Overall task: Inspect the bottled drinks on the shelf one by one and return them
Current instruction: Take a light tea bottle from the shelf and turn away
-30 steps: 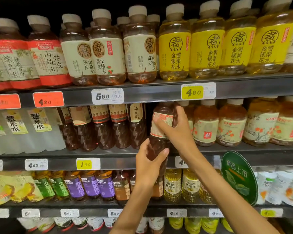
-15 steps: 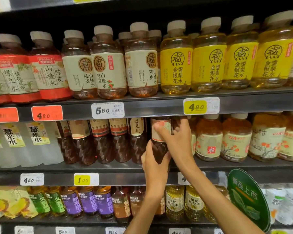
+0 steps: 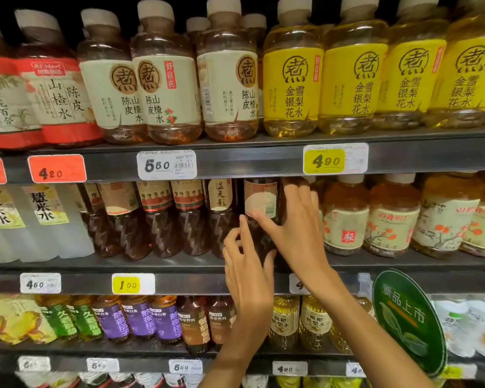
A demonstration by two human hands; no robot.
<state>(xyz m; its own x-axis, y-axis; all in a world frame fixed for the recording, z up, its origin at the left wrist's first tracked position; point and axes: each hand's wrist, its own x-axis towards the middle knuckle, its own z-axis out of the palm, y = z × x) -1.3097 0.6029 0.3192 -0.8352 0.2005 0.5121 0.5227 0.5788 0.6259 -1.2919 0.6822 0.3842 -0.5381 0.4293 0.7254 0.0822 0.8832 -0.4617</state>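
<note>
Hands hold brown bottle between crowding shelf bottles.

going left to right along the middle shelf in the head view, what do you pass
clear white bottles → dark brown bottles → dark bottle being held with left hand and right hand on it → amber bottles with cream labels
</note>
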